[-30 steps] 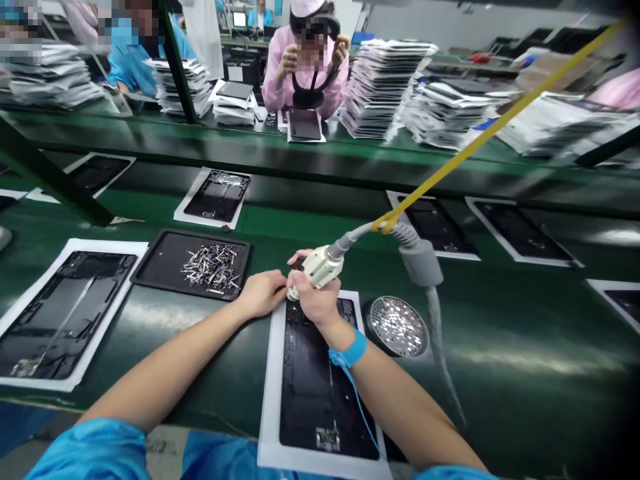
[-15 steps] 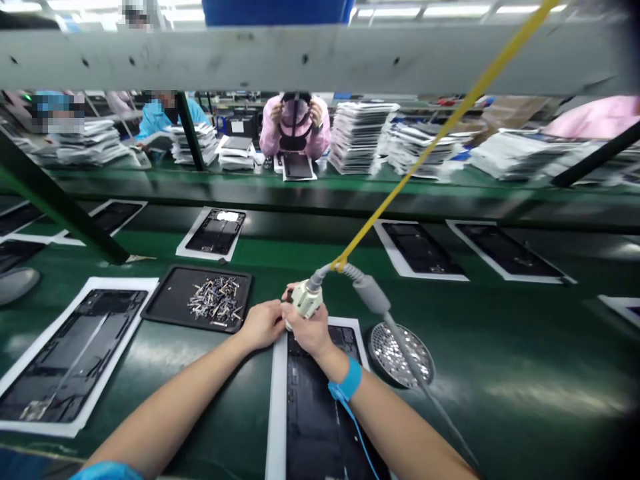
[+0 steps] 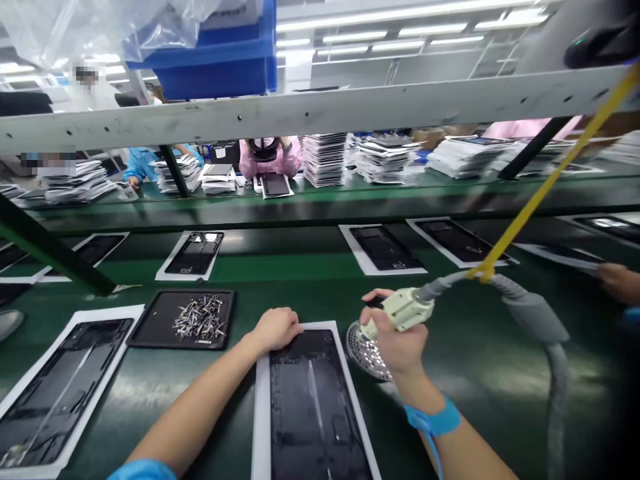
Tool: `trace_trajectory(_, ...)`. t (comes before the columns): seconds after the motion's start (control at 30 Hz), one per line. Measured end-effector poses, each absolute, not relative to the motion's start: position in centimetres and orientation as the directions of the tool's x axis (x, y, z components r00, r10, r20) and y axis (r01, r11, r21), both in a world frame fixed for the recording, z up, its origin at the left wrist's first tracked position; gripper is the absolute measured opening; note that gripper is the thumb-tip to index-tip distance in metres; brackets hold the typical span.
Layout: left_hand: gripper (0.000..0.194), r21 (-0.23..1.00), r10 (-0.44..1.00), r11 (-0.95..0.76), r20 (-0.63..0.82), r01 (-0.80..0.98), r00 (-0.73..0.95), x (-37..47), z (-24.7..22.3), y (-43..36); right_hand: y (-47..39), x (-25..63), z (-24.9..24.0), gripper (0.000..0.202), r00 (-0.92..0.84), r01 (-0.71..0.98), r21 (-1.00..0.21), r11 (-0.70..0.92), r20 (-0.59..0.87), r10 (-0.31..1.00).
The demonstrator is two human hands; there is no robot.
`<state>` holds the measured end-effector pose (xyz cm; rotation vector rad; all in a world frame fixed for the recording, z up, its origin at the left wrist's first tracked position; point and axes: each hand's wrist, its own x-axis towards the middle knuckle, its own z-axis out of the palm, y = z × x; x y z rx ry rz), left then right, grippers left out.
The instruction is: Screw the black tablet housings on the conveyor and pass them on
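In the head view, my left hand (image 3: 277,329) rests at the upper left corner of a black tablet housing (image 3: 315,400). Its fingers are curled against the corner, and the fingertips are partly hidden. The housing lies on a white sheet (image 3: 263,413). To the right, my right hand (image 3: 400,340) is wrapped round a cream electric screwdriver (image 3: 403,310), whose tip I cannot make out. Hand and tool are over the right part of a round silver dish with a dimpled surface (image 3: 367,353). A blue band (image 3: 434,417) is on my right wrist.
A black tray (image 3: 155,323) holds a pile of small parts (image 3: 200,319). Another housing (image 3: 65,393) lies at left; several more lie farther back. A yellow cord (image 3: 550,193) holds up the tool's grey cable (image 3: 535,313). Another person's hand (image 3: 620,283) is at far right.
My right hand has moved the electric screwdriver rightward, from the housing's top edge to the round dish. My left hand stays near the housing's upper left corner. The view has shifted.
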<state>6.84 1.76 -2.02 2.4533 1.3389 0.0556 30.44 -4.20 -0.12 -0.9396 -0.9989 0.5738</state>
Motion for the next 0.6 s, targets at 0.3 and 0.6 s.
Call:
trace_trajectory(0.3, 0.023, 0.275, 0.871, -0.481, 0.042, 0.832, 0.489, 7.1, -1.1, 8.9, -4.4, 32.2, -0.6, 0.029, 0.48, 0.016, -0.889, 0.458, 0.408, 0.777)
trace_trajectory(0.6, 0.026, 0.312, 0.892, -0.452, 0.172, 0.836, 0.418, 7.7, -3.9, 12.7, -4.2, 31.3, -1.3, 0.032, 0.385, -0.032, -0.892, 0.45, 0.405, 0.83)
